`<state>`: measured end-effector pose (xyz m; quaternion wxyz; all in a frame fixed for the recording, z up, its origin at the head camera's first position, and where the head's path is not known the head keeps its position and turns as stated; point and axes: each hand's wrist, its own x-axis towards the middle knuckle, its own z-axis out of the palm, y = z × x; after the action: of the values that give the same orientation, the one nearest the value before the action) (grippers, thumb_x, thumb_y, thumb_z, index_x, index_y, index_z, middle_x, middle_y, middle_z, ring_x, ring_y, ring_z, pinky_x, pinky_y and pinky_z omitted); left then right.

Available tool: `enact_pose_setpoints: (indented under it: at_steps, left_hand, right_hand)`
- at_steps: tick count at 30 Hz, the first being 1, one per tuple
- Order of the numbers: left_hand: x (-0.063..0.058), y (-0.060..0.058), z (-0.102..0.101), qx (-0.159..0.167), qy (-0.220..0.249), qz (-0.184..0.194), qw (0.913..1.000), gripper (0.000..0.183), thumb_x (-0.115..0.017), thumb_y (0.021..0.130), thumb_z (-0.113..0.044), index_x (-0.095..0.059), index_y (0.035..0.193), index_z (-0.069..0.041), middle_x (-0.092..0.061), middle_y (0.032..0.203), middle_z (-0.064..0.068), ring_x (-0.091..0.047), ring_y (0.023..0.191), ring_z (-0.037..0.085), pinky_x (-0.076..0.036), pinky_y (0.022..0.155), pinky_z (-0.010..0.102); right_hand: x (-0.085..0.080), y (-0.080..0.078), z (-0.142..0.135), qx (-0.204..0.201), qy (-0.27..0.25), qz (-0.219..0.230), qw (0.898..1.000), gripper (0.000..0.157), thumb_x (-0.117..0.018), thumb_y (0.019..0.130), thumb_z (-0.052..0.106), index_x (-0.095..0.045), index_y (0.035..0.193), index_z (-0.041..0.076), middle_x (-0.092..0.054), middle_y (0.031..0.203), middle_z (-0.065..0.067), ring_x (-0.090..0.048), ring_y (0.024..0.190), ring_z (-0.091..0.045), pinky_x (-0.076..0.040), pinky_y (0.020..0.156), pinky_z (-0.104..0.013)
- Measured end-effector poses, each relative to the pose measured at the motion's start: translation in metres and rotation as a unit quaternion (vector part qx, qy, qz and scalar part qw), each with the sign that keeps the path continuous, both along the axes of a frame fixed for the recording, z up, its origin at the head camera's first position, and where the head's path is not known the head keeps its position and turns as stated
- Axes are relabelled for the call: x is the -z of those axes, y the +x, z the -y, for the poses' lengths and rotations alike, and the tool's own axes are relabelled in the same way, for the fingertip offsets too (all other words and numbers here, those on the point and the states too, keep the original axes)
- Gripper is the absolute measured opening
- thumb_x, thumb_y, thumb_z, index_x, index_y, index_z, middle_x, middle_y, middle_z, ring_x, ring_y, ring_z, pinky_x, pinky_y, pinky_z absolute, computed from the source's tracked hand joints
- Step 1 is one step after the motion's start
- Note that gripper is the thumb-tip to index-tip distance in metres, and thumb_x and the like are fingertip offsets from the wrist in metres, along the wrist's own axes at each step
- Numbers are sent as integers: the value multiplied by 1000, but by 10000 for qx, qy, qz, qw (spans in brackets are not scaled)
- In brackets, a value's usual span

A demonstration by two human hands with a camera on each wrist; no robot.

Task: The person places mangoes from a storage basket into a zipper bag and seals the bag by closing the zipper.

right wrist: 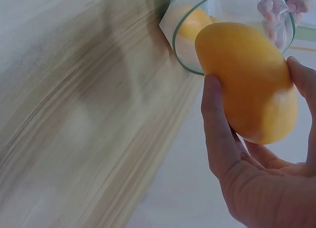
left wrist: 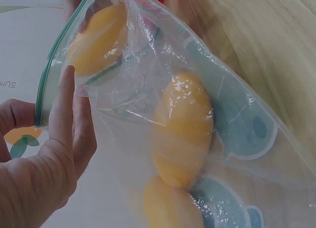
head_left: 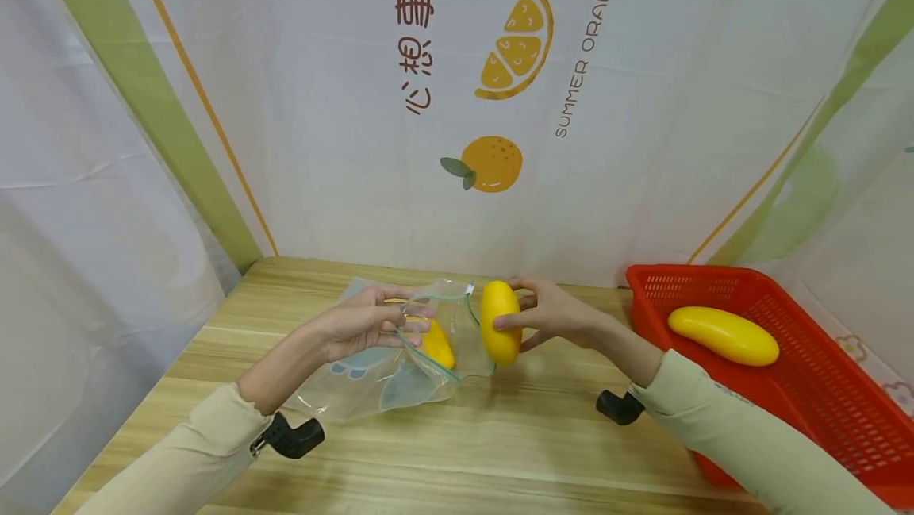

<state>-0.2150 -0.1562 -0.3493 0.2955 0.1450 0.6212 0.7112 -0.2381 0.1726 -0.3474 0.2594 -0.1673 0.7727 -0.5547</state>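
In the head view, the right hand point(head_left: 553, 313) is gripping a yellow mango point(head_left: 500, 324), its thumb pressing the near side and its fingers wrapping the far side. This mango is standing nearly upright just outside the mouth of a clear zip-top bag point(head_left: 357, 392), at three o'clock from it; whether it is touching the rim, I cannot tell.

The left hand point(head_left: 364, 324) is sitting at the bag's nine o'clock side of the mouth, its fingers reaching out fairly straight and spreading against the plastic, with the thumb standing apart from them and touching the green zip edge. The bag is lying on the wooden table point(head_left: 528, 451), its mouth gaping toward three o'clock and its white slider point(head_left: 469, 290) showing at one o'clock on the rim. Inside, two more mangoes point(left wrist: 183, 129) are resting end to end in the left wrist view, while blue-grey printed shapes are showing on the film.

At four o'clock in the head view, a red plastic basket point(head_left: 757, 400) is holding another mango point(head_left: 723, 336), lying on its side. A white curtain point(head_left: 343, 166) is hanging behind the table, showing orange prints toward twelve o'clock.
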Motion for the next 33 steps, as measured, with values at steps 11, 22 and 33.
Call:
enact_pose_setpoints:
  at_steps: [11, 22, 33]
  left_hand:
    - [-1, 0, 0, -16, -13, 47, 10000, 67, -48, 94, 6, -19, 154, 12, -37, 151, 34, -53, 129, 40, -52, 99, 44]
    - [-3, 1, -3, -115, 40, 48, 9999, 54, -44, 101, 4, -27, 151, 14, -41, 150, 31, -65, 114, 24, -54, 97, 42]
    - [-5, 0, -6, -305, 43, 34, 9995, 57, -45, 99, 3, -26, 152, 12, -49, 147, 24, -67, 110, 22, -58, 86, 30]
  right_hand:
    - [1, 2, 14, -28, 114, -181, 9998, 75, -84, 86, 18, -42, 145, 1, -60, 121, -22, -68, 98, -35, -62, 72, -51]
    - [0, 4, 22, -128, 226, -430, 9987, 75, -85, 85, 20, -44, 145, 1, -60, 121, -21, -69, 93, -33, -61, 73, -54]
    - [-1, 9, 33, -313, 75, -555, 9979, 70, -85, 84, 16, -47, 141, 1, -63, 115, -19, -70, 91, -33, -61, 70, -55]
